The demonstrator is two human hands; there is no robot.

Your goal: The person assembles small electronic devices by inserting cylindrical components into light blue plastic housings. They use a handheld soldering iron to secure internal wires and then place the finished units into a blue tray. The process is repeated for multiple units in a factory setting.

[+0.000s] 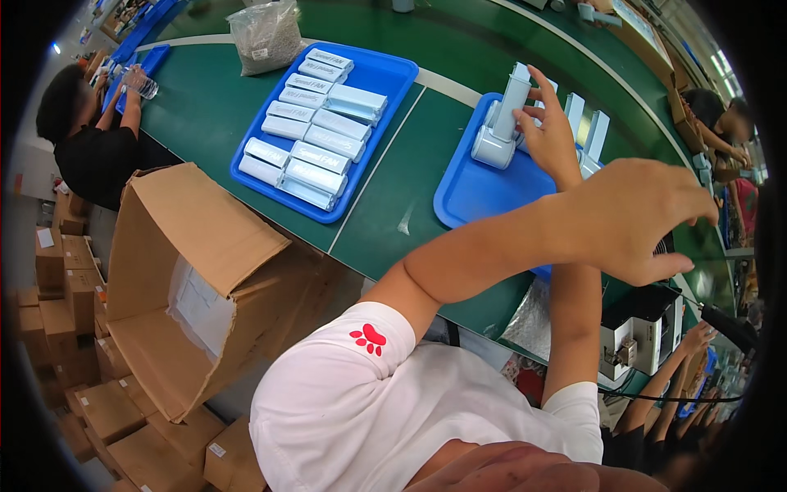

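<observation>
White-sleeved shoulders fill the lower edge, and both forearms cross as they reach up over the green surface [246, 107]. Left hand [635, 217], extended across to the person's right side, hangs open with fingers spread and holds nothing. Right hand [548, 131], crossed to the left, rests its fingertips against a pale blue upright device [502, 123] standing on the near blue tray [475, 193]; whether the fingers actually grip it cannot be told. More devices of the same kind [592, 135] stand just behind that hand, on or beside the same tray.

Progress, as a judgement: a second blue tray [381, 78] is already nearly filled with rows of flat pale boxes [311, 135], while the standing devices remain unboxed.

Beyond, a bag of small grey parts [264, 34] sits on the surface. An open cardboard carton [197, 262] and stacked cartons [74, 328] stand at the left; other workers [90, 131] sit along the line.
</observation>
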